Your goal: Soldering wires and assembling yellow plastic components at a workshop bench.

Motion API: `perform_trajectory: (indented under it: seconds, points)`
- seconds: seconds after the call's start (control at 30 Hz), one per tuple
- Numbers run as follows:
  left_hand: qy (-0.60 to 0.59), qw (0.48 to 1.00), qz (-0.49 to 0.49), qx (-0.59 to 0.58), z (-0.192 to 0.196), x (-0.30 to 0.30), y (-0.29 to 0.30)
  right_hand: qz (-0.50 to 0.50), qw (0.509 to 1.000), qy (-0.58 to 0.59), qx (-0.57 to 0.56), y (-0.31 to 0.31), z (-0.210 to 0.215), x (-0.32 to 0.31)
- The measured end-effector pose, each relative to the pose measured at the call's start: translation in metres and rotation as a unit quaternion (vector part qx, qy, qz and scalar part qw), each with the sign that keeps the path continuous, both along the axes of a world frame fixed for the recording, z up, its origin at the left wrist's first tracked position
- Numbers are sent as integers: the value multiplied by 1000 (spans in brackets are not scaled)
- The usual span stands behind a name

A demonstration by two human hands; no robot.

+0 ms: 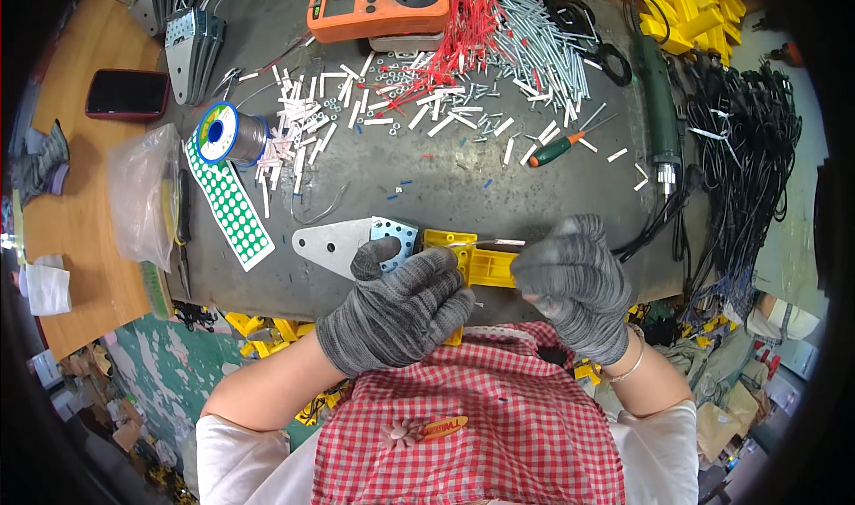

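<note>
Above the checked apron, knit-gloved left hand (401, 305) fingers grip a yellow plastic block (476, 260); right hand (570, 282) fingers pinch a thin metal pin (500, 242).

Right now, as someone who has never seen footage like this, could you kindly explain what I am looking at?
This is one picture from a wide camera worn on a person's head, looking down, so straight edges bend near the rim. There is no machine: the left hand and right hand, both in grey knit gloves, hold a yellow plastic part between them. The right hand seems to pinch a thin metal piece at it. On the dark worktable lie a metal plate, a solder spool, a sheet of green dots, an orange meter, a screwdriver, and scattered white sleeves, red wires and screws.
</note>
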State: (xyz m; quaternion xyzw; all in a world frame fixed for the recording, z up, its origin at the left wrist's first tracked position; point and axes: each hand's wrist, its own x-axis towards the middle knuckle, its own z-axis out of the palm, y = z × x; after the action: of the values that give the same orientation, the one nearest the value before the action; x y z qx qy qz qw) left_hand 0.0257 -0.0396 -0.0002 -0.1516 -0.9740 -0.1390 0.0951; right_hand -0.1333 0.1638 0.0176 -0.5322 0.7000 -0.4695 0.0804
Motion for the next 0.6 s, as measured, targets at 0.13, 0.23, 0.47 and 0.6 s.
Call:
perform_trajectory:
  seconds: [0.13, 0.23, 0.47, 0.6]
  points:
    - [14, 1000, -3, 21, 2, 3, 0, 30, 999, 20, 16, 6, -2, 0]
    - [48, 998, -29, -10, -4, 4, -3, 38, 999, 23, 7, 6, -11, 2]
    - [29, 982, 35, 181, -7, -4, -4, 37, 995, 9, 95, -13, -5, 9]
    - [33, 977, 56, 203, -5, -9, -2, 87, 984, 55, 144, -14, -11, 9]
